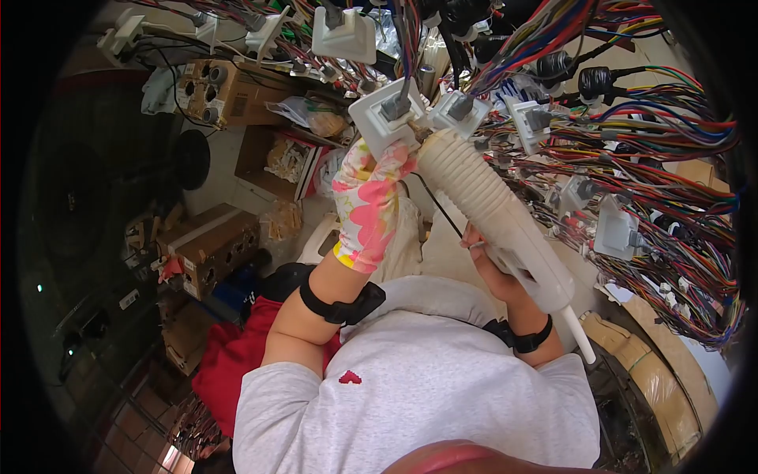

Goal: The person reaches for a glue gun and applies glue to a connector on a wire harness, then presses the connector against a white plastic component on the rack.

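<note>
My left hand [368, 201], in a pink and yellow patterned glove, grips a white square connector holder [387, 118] with a grey plug in it. My right hand [491, 268], bare, is closed around the handle of a white ribbed power tool [493, 213]. The tool's tip points up and left and meets the edge of that holder. Another white holder [460, 110] sits just right of the tip. Both wrists wear black straps.
Bundles of many-coloured wires [647, 158] with white holders and black plugs fill the top and right. Cardboard boxes [209, 249] with parts stand on the floor at left. Tape rolls [655, 379] lie lower right. A red cloth [229, 355] is beside my lap.
</note>
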Tool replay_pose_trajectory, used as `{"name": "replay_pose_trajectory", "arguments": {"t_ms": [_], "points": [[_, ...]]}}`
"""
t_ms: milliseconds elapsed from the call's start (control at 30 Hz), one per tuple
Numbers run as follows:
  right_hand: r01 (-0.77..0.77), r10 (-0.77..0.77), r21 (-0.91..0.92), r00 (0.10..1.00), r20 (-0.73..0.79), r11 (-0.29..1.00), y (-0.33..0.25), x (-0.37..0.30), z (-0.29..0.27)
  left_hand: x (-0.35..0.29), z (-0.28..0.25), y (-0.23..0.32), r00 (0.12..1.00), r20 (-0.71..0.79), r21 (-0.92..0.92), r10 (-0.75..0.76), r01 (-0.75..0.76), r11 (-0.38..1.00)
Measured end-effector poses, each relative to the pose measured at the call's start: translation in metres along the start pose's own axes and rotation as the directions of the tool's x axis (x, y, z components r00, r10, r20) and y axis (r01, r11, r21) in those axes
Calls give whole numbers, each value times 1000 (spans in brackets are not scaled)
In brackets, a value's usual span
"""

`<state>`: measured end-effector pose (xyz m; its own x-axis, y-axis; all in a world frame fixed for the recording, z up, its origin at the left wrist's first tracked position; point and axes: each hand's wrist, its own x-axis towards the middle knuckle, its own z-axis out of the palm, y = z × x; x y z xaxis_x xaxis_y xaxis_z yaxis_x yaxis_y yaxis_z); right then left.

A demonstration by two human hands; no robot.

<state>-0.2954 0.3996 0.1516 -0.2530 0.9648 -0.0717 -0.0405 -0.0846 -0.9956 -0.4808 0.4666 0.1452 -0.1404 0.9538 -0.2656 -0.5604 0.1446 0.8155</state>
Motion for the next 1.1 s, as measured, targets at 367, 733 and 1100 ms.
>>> {"name": "replay_pose_trajectory", "arguments": {"t_ms": [367, 733, 1100], "points": [[-20, 28, -299, 999, 23, 954, 24, -17, -12, 5, -22, -10, 994, 109, -57, -30, 36, 998], [-35, 35, -23, 999, 18, 999, 6, -7, -3, 6, -24, -11, 996, 88, 7, -17, 17, 1000], [-7, 6, 24, 999, 32, 1000, 4, -1, -5, 1, -14, -7, 999, 38, -58, 27, -24, 998]]}}
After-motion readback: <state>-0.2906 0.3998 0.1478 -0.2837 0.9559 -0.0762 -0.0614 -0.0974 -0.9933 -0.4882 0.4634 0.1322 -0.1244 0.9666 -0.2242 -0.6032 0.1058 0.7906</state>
